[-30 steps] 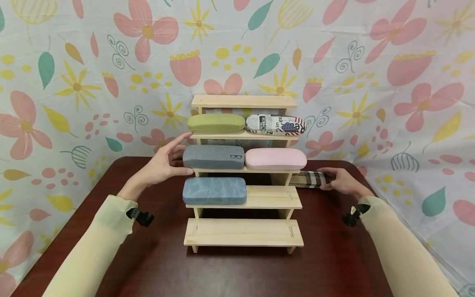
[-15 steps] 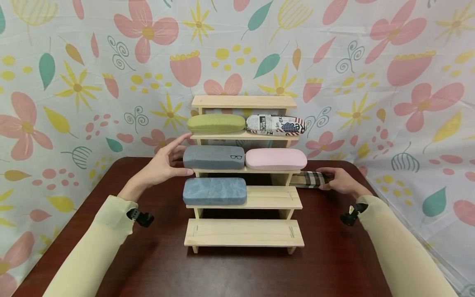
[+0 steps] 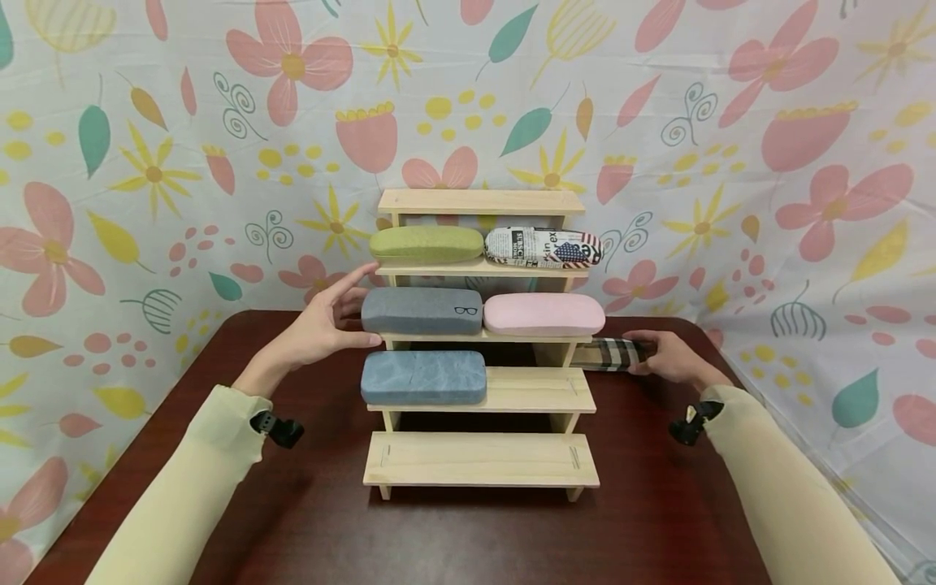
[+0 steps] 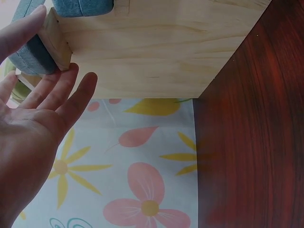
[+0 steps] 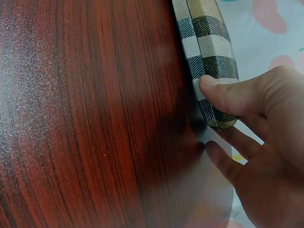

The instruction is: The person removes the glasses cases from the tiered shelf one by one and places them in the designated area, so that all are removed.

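A stepped wooden rack (image 3: 541, 388) stands on the dark table (image 3: 307, 520). My left hand (image 3: 349, 309) is open, its straight fingers (image 4: 61, 90) and thumb against the left end of the grey glasses case (image 3: 422, 309) on the middle shelf. A pink case (image 3: 544, 314) lies beside the grey one. To the right of the rack, my right hand (image 3: 651, 356) grips the end of a plaid case (image 3: 607, 354) that lies on the table, partly behind the rack. In the right wrist view the thumb (image 5: 223, 92) presses on the plaid case (image 5: 209, 52).
A green case (image 3: 426, 243) and a newspaper-print case (image 3: 543, 246) sit on the upper shelf, and a blue case (image 3: 422, 377) on the lower one. The top and bottom steps (image 3: 478, 459) are bare. A floral cloth (image 3: 146, 162) hangs close behind.
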